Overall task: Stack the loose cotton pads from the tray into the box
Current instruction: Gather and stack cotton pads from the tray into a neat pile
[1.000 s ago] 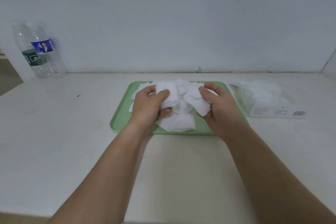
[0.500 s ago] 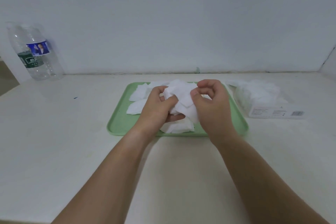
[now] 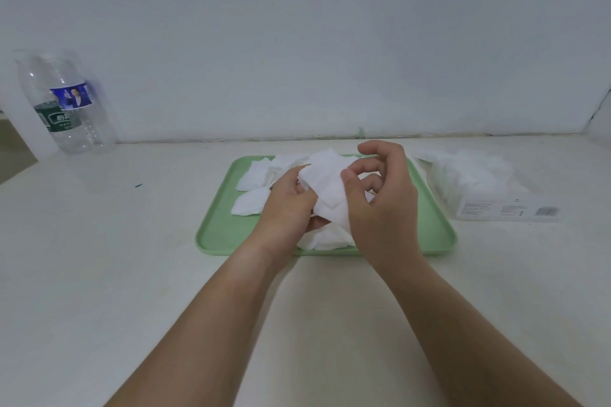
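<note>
Far left, against the wall: two clear plastic bottles point(image 3: 66, 102), upright on the white table point(image 3: 99, 274), well apart from the work. Centre: green tray point(image 3: 218, 228). Loose pads point(image 3: 251, 205) lie on its left part, more at the near edge under the hands. Left hand point(image 3: 291, 205) is above the tray, fingers curled under a stack of cotton pads point(image 3: 325, 182), thumb on it, gripping. Right hand point(image 3: 380, 205) meets the same stack from the right, thumb pressed on its face, fingers curled behind, pinching. The stack is held just above the tray. Right: box point(image 3: 479, 188), just beside the tray, white pads inside.
</note>
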Action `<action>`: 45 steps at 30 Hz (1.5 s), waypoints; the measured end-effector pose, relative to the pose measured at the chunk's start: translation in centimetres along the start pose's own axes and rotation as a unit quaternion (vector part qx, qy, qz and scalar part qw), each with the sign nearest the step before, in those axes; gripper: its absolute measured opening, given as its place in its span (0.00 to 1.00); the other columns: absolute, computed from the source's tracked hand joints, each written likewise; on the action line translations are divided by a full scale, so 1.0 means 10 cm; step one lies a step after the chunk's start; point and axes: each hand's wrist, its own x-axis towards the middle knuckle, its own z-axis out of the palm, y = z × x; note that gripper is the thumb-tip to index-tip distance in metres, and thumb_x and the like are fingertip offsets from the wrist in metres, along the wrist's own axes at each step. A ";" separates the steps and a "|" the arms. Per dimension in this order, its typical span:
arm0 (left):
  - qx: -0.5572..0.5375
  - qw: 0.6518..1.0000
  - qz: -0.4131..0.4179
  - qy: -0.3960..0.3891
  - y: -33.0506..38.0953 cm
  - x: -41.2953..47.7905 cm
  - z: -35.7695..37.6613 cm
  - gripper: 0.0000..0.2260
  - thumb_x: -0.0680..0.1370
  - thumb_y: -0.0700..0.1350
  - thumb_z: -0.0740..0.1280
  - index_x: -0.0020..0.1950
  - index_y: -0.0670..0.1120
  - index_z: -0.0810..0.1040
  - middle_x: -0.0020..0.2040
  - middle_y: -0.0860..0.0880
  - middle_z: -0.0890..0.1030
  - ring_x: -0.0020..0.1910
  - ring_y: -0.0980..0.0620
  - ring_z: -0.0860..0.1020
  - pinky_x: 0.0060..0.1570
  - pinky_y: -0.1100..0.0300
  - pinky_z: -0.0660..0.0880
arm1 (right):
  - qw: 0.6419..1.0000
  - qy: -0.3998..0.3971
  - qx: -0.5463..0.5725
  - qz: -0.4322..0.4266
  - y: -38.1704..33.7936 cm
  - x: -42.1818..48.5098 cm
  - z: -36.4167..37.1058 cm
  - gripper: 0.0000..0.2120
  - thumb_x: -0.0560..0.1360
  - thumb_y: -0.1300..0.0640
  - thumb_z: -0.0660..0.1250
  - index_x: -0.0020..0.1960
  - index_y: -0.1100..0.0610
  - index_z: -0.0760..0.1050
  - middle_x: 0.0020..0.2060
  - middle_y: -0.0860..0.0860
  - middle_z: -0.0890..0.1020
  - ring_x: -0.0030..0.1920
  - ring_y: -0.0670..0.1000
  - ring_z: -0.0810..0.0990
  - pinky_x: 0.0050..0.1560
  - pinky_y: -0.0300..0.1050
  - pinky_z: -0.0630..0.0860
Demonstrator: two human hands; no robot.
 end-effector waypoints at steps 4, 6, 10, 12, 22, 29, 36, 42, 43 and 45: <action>-0.025 1.000 -0.002 -0.011 0.01 0.00 0.00 0.13 0.83 0.41 0.65 0.67 0.46 0.77 0.57 0.42 0.85 0.56 0.41 0.84 0.57 0.45 0.82 | 1.000 -0.001 -0.006 0.024 0.06 0.00 0.02 0.17 0.77 0.62 0.67 0.60 0.47 0.68 0.41 0.43 0.80 0.36 0.47 0.78 0.42 0.32 0.72; -0.036 0.999 -0.006 -0.020 0.01 0.00 0.01 0.12 0.82 0.42 0.66 0.66 0.45 0.77 0.57 0.42 0.85 0.56 0.41 0.85 0.57 0.45 0.82 | 1.000 0.000 -0.009 0.026 0.05 0.00 0.03 0.17 0.77 0.62 0.68 0.60 0.46 0.67 0.42 0.43 0.80 0.36 0.47 0.78 0.41 0.32 0.72; -0.030 0.999 -0.006 -0.011 -0.01 0.01 0.02 0.12 0.82 0.41 0.67 0.65 0.45 0.78 0.56 0.42 0.85 0.55 0.41 0.85 0.57 0.44 0.81 | 1.000 0.007 -0.004 0.018 0.04 0.01 0.01 0.17 0.76 0.61 0.68 0.59 0.45 0.68 0.41 0.42 0.81 0.36 0.49 0.79 0.40 0.39 0.74; -0.024 1.000 -0.001 -0.003 -0.02 0.02 0.01 0.12 0.81 0.40 0.68 0.65 0.45 0.79 0.56 0.41 0.85 0.56 0.39 0.84 0.59 0.42 0.81 | 1.000 0.007 -0.001 0.007 0.02 0.00 0.00 0.18 0.76 0.62 0.68 0.59 0.45 0.68 0.40 0.42 0.81 0.36 0.49 0.78 0.40 0.40 0.75; -0.078 0.996 -0.003 -0.049 0.03 -0.04 0.04 0.15 0.83 0.45 0.66 0.67 0.40 0.76 0.59 0.37 0.84 0.59 0.38 0.83 0.60 0.43 0.79 | 0.999 0.017 -0.020 0.041 0.05 0.00 0.02 0.16 0.76 0.61 0.68 0.57 0.46 0.69 0.40 0.43 0.81 0.37 0.49 0.80 0.40 0.41 0.74; -0.191 0.979 -0.059 -0.050 0.12 -0.08 0.07 0.18 0.85 0.45 0.56 0.69 0.35 0.74 0.61 0.35 0.82 0.60 0.36 0.82 0.56 0.45 0.79 | 0.998 0.012 -0.057 0.024 0.06 0.00 0.01 0.16 0.76 0.62 0.67 0.58 0.47 0.69 0.40 0.42 0.80 0.36 0.45 0.78 0.37 0.32 0.70; -0.139 0.987 -0.066 -0.049 0.17 -0.11 0.12 0.34 0.72 0.63 0.66 0.67 0.38 0.77 0.62 0.36 0.82 0.59 0.41 0.83 0.59 0.45 0.78 | 0.997 0.003 -0.080 0.016 0.06 -0.01 0.01 0.15 0.75 0.62 0.68 0.58 0.49 0.70 0.39 0.43 0.80 0.37 0.44 0.77 0.38 0.31 0.70; -0.106 0.993 -0.029 -0.053 0.11 -0.10 0.08 0.25 0.78 0.51 0.69 0.66 0.32 0.74 0.59 0.34 0.83 0.56 0.39 0.83 0.50 0.50 0.80 | 0.996 -0.011 -0.088 0.010 0.03 -0.02 0.01 0.16 0.75 0.62 0.69 0.57 0.48 0.70 0.39 0.43 0.80 0.39 0.43 0.77 0.40 0.28 0.69; -0.108 0.993 -0.030 -0.044 0.11 -0.10 0.07 0.25 0.76 0.49 0.68 0.65 0.32 0.74 0.59 0.33 0.82 0.54 0.40 0.83 0.48 0.51 0.80 | 0.996 -0.011 -0.089 0.010 0.03 -0.02 0.02 0.16 0.74 0.62 0.69 0.57 0.47 0.69 0.39 0.43 0.80 0.39 0.43 0.77 0.40 0.28 0.68; -0.123 0.991 -0.039 -0.024 0.10 -0.09 0.06 0.22 0.77 0.45 0.65 0.63 0.30 0.74 0.61 0.30 0.80 0.52 0.41 0.83 0.47 0.51 0.81 | 0.996 -0.012 -0.089 0.010 0.02 -0.02 0.03 0.17 0.74 0.62 0.69 0.56 0.47 0.69 0.38 0.43 0.80 0.39 0.43 0.77 0.40 0.28 0.68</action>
